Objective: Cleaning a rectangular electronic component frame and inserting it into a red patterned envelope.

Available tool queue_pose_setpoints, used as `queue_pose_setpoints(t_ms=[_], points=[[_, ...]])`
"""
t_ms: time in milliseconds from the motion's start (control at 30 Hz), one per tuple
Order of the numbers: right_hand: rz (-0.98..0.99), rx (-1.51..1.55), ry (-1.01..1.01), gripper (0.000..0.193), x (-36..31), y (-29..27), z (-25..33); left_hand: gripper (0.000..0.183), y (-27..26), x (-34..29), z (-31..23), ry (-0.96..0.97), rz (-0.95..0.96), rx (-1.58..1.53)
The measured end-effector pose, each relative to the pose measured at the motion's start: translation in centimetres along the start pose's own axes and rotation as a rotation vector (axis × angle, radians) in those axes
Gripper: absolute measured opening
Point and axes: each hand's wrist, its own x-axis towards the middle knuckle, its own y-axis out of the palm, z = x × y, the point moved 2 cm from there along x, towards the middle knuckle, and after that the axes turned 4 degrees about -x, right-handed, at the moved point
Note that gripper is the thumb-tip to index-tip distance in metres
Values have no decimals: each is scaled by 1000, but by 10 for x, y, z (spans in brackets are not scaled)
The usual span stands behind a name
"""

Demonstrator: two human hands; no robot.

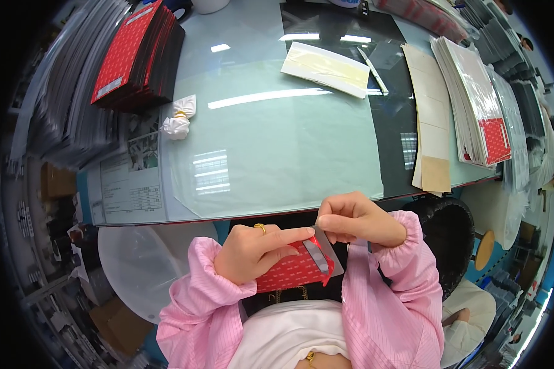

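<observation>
Just below the table's front edge, my left hand (pixel 252 249) grips a flat panel (pixel 283 270) covered in red patterned film. Its index finger stretches along the panel's upper edge, with the thumb beneath. A grey strip (pixel 316 255) crosses the panel near its right end, and loose red film (pixel 329 272) curls up beside it. My right hand (pixel 358 222) is closed in a pinch at the panel's upper right corner, close to the left fingertip. What lies between its fingertips is too small to make out.
On the table stand a stack of red-faced panels (pixel 129 55) at the left and sheets in clear sleeves (pixel 471 98) at the right. Between them lie crumpled white tissue (pixel 178 120), a white-and-yellow pad (pixel 326 69), a white pen (pixel 373 72) and cardboard (pixel 431 123). A black bin (pixel 446 234) stands below right.
</observation>
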Motion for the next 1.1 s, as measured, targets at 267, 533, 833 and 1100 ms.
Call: queue_pose_setpoints(t_ms=[267, 533, 833, 1100], points=[[-26, -129, -88, 20, -1, 3, 7, 49, -1, -6, -9, 78, -39, 247], [-221, -796, -489, 11, -14, 17, 25, 51, -6, -3, -29, 164, -75, 571], [-107, -681, -246, 11, -13, 13, 36, 52, -11, -3, -36, 253, -17, 650], [36, -517, 58, 15, -3, 8, 32, 53, -14, -1, -35, 278, 114, 631]])
